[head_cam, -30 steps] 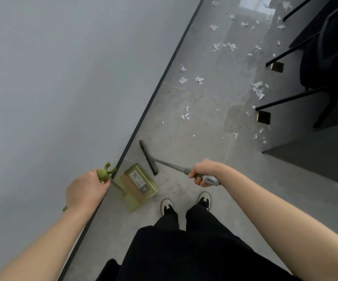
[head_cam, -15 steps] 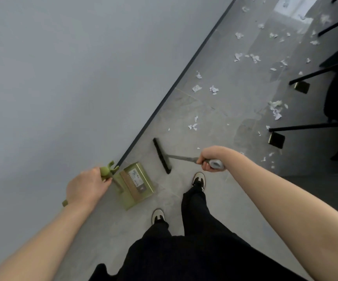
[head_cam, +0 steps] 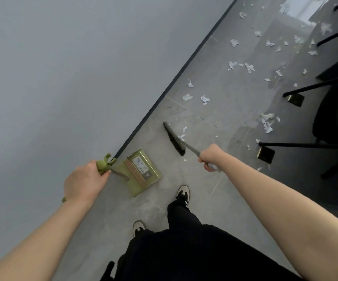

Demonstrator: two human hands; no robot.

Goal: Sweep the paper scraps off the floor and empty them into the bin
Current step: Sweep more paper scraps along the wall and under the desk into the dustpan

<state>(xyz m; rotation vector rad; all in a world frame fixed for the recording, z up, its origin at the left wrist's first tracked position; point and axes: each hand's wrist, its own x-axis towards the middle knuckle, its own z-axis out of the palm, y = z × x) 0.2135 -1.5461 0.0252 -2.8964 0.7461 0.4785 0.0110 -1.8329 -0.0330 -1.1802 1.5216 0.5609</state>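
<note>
My left hand grips the green handle of an olive dustpan, whose pan is down by the grey wall's skirting. My right hand grips the grey handle of a broom; its dark brush head sits on the floor ahead of the pan, with two small paper scraps right beside it. White paper scraps lie scattered over the grey tiled floor further ahead and to the right, with a denser clump near the chair legs. No bin is in view.
A grey wall with a dark skirting strip runs along the left. Black chair legs with brass-coloured feet and a dark chair stand at the right. My two shoes are on the floor behind the dustpan.
I have stepped forward along the wall; the broom head and dustpan moved ahead with me, and the brush now sits next to the nearest scraps.
</note>
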